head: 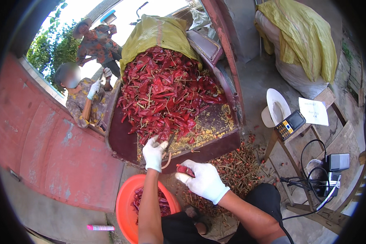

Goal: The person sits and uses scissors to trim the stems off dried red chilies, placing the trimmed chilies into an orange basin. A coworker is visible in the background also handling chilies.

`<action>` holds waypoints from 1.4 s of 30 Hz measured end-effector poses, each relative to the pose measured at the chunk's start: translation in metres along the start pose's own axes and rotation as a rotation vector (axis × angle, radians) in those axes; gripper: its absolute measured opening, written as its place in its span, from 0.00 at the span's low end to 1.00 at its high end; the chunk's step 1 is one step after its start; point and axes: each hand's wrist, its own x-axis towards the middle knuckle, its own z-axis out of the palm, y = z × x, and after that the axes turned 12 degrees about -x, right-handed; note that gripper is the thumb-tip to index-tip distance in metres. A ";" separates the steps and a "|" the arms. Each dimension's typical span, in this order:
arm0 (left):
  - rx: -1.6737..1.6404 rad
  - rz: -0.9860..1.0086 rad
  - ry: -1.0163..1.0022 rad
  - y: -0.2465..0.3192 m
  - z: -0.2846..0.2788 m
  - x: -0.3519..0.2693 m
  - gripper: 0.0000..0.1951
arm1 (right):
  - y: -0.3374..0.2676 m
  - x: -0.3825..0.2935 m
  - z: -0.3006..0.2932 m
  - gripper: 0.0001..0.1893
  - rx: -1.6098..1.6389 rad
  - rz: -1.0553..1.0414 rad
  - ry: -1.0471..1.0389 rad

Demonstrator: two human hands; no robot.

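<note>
My right hand, in a white glove, pinches a red dried chili pepper between thumb and fingers. My left hand, gloved too, is at the near edge of a large heap of red dried chili peppers; its fingertips meet the lowest pods, and whether it grips one cannot be made out. Beside it, at the rim of the dark red metal cart bed, stands a tool with curved tan loops, apparently scissors. Below my left forearm is an orange plastic basin with chili peppers in it, partly hidden by the arm.
Cut stems litter the ground at right. A wooden stool bears a handheld device, paper with writing and a white hat. Cables hang nearby. Two people are at the cart's left. A pink tube lies left.
</note>
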 end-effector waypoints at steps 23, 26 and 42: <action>-0.607 0.088 -0.193 0.072 -0.019 -0.146 0.24 | 0.011 0.003 -0.011 0.17 0.423 0.146 0.043; -0.456 0.138 -0.139 0.078 -0.009 -0.154 0.13 | 0.000 0.000 -0.016 0.14 0.768 0.304 -0.133; 0.181 0.299 -0.201 0.055 0.003 -0.153 0.06 | -0.003 -0.003 -0.005 0.19 0.702 0.221 -0.219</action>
